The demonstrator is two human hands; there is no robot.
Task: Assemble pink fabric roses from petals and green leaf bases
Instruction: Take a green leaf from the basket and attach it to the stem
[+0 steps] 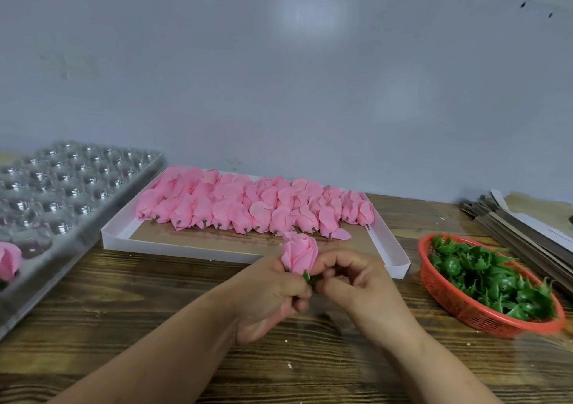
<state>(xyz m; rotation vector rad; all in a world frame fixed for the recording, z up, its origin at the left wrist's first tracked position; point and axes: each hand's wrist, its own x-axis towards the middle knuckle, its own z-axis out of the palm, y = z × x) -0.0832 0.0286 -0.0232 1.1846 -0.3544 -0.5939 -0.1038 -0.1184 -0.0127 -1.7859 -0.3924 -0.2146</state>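
Both forearms enter from the bottom edge over a wood table (130, 282). Hands meet at centre, just in front of the white tray.

Left hand (273, 292): fingers curled, gripping the lower part of a pink rose (300, 253). The rose stands upright above the fist, bloom pointing up and away from the camera.

Right hand (356, 282): fingers curled, fingertips pinching at the rose's underside, where a bit of green leaf base (307, 278) shows between the two hands. How far the base is seated cannot be told; most of it is hidden by fingers.

Right of the hands: red basket (465, 309) on the table, holding a heap of green bases (493, 276). Well apart from the right hand.

Just behind the hands: shallow white tray (217, 250) with a brown floor. Rows of pink buds (248, 205) lie on their sides in its far half, short stems toward the camera. The near strip of the tray floor is bare.

Left: clear plastic blister tray (62, 192) with rows of round cups, running to the left edge. One pink rose, call it the packed rose (9, 261), sits in a near cup at the frame's left edge.

Far right: stack of flat grey card (521, 233), slanted along the table edge.

Back: plain grey wall (279, 78).
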